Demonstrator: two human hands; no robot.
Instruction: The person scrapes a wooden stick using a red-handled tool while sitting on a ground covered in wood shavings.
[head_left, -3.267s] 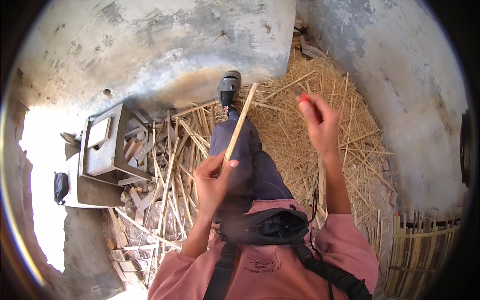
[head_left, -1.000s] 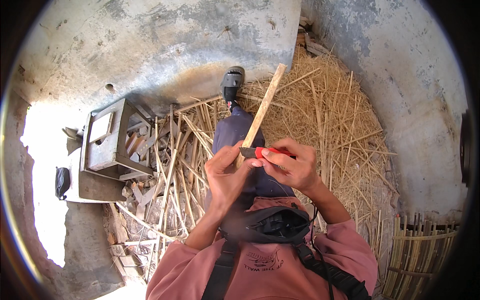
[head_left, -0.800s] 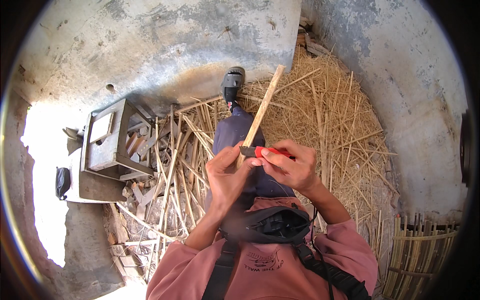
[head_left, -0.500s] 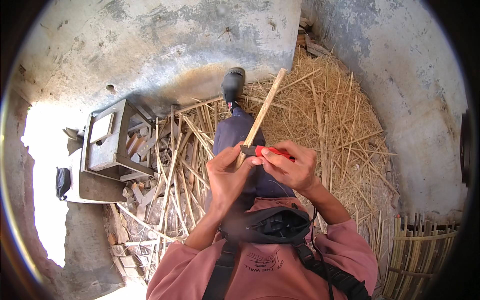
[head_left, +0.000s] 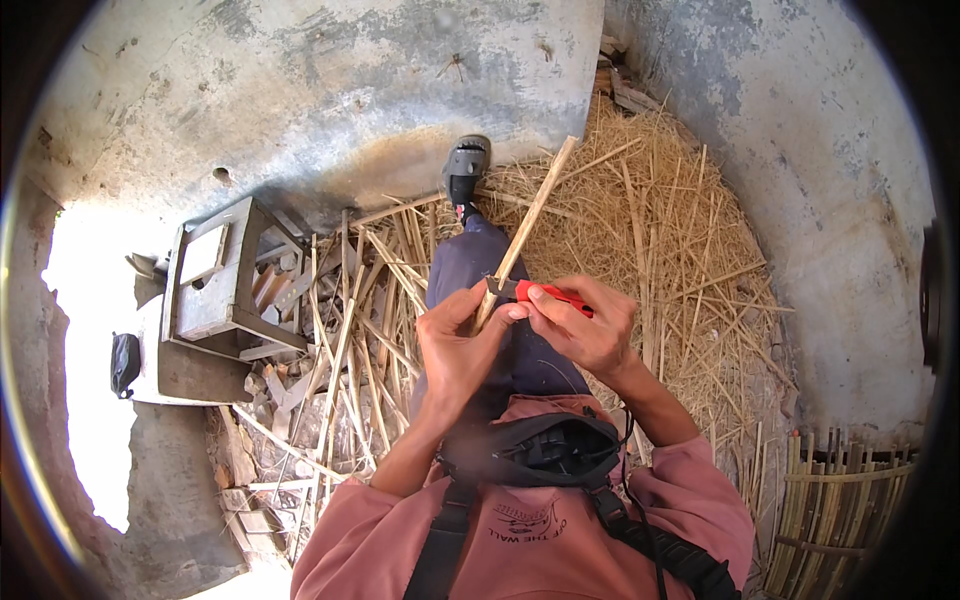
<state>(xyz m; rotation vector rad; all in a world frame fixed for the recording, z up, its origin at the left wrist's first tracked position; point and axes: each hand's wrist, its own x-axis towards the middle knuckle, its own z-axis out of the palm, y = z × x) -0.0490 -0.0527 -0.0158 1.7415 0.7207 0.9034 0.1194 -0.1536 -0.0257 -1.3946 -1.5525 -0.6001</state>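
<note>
My left hand (head_left: 455, 335) grips the near end of a pale wooden strip (head_left: 537, 212), which slants up and away to the right over my leg. In my right hand (head_left: 590, 325) is a utility knife with a red handle (head_left: 565, 299). Its dark blade (head_left: 503, 288) lies across the strip just above my left fingers. My right thumb and fingers are closed round the handle, close to my left thumb. Part of the handle is hidden by the right fingers.
Straw and thin shavings (head_left: 690, 250) cover the floor to the right. Long split strips (head_left: 345, 350) lie over rubble at left, beside an upturned wooden stool (head_left: 215, 275). A slatted panel (head_left: 835, 520) stands at the lower right. Walls (head_left: 330, 80) rise ahead and at right.
The knife has shifted slightly up along the strip and to the right, with my right hand. My left hand has barely moved and keeps its grip.
</note>
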